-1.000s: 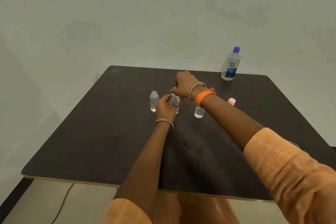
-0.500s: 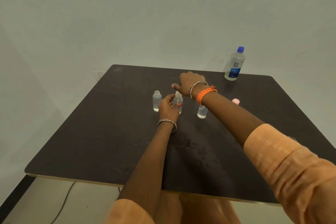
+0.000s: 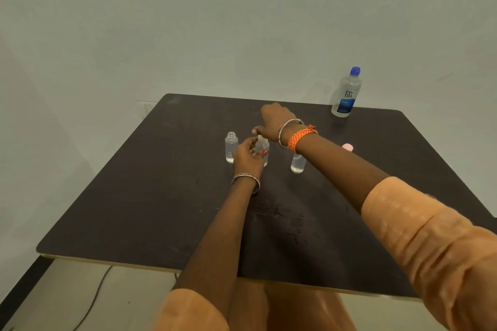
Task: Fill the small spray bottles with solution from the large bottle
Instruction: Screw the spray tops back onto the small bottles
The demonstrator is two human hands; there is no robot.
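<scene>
Little has moved since the earlier frames: both hands stay at the middle small bottle (image 3: 263,150), and the right hand (image 3: 271,122) has settled over its top, where a pale spray head now shows under the thumb. That reads as the head going back on, so this bottle is likely filled and being closed.

Near to far:
- Left hand (image 3: 248,154): fingers curled round the middle bottle's body, steadying it upright on the table (image 3: 150,196).
- Right hand: thumb and fingers pinch at the spray head; fingertips hidden behind the hand, so the exact grip cannot be told.
- Left small bottle (image 3: 231,147): open neck, no head, just beside the left hand.
- Right small bottle (image 3: 298,163): top hidden by the right wrist; capped or not, cannot tell.
- Pink cap (image 3: 347,147): partly cut off by the right forearm.
- Large bottle (image 3: 346,93): far right corner, blue cap on, well apart from the hands.

Liquid levels in the small bottles are too faint to judge.
</scene>
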